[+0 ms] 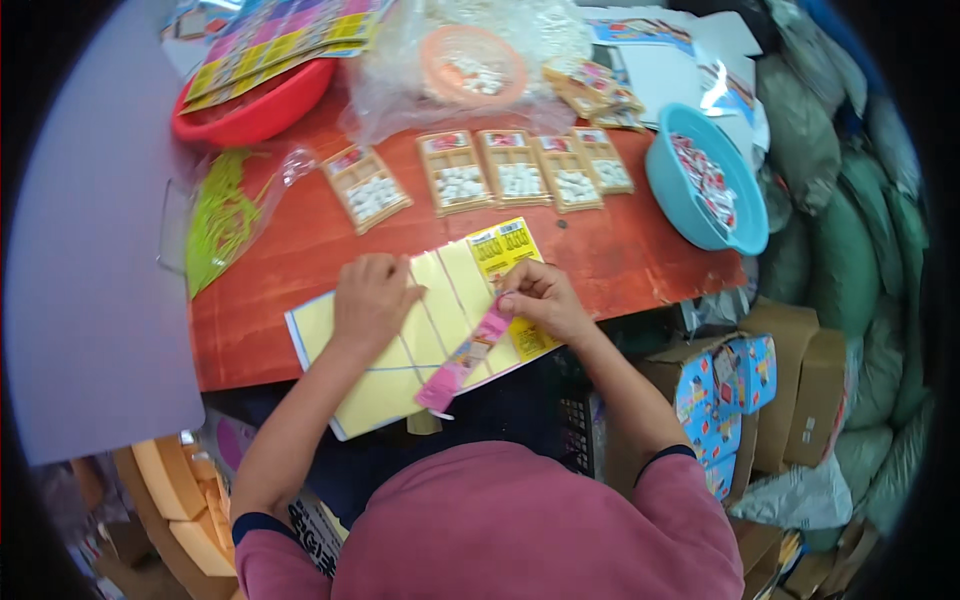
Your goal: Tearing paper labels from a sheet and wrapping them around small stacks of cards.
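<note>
A pale yellow card sheet [382, 398], marked off in panels with a bright yellow printed panel at its right end, lies slanted along the table's near edge. My left hand [370, 300] rests on the sheet's left half, palm down, its thumb apart from the fingers. Over the right part of the sheet, my right hand [543, 300] pinches the upper end of a pink printed strip [458, 368] between thumb and fingers. The strip hangs slantwise across the sheet, and its lower end reaches the near edge.
Small wooden trays [461, 185] holding white pieces stand in a row beyond the sheet. At right is a blue basin [660, 160] of small packets. A red basin [320, 90] bears printed cards; a bag of lime-green strips [225, 215] lies nearer. Cartons [780, 385] stand beside the table.
</note>
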Demonstrator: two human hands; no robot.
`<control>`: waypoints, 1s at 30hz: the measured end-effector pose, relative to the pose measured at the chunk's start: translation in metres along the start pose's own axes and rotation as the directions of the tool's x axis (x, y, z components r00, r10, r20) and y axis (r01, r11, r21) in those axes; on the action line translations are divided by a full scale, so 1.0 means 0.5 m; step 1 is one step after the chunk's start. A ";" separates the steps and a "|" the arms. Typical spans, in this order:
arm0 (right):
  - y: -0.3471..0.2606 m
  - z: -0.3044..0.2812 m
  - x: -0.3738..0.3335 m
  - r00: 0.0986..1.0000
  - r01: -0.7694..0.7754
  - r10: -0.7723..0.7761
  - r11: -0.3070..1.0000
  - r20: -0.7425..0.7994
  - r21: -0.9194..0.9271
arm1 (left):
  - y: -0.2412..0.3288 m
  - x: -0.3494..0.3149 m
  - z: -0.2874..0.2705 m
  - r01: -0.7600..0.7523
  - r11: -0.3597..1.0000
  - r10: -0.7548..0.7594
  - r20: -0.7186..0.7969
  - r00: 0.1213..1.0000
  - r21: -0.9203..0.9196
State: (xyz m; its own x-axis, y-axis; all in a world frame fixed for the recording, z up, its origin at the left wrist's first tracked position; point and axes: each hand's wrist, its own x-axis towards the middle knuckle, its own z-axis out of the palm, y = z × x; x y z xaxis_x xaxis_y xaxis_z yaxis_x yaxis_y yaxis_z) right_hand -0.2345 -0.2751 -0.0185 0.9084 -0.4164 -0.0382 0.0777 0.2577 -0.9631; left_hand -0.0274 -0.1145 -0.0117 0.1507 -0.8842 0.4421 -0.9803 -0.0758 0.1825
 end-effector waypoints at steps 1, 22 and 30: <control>-0.013 -0.037 -0.021 0.998 -0.008 0.006 0.999 -0.061 -0.032 | 0.033 0.013 0.016 0.002 0.998 -0.001 0.019 1.000 -0.071; -0.120 -0.185 -0.216 0.897 0.313 -0.278 0.949 -0.345 0.047 | 0.201 0.268 0.174 -0.026 0.979 -0.018 -0.215 0.976 -0.200; -0.138 -0.054 -0.119 0.943 0.304 -0.264 0.933 -0.204 0.194 | -0.147 0.168 0.055 0.296 0.946 -0.313 0.139 0.939 0.133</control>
State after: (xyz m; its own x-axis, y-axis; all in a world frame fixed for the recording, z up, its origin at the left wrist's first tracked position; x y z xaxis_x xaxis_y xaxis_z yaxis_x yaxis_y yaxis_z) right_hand -0.3051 -0.2915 0.0431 0.7520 -0.6383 0.1645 0.4280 0.2831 -0.8583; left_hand 0.0537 -0.1961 -0.0122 0.4311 -0.8710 0.2358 -0.8996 -0.3947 0.1867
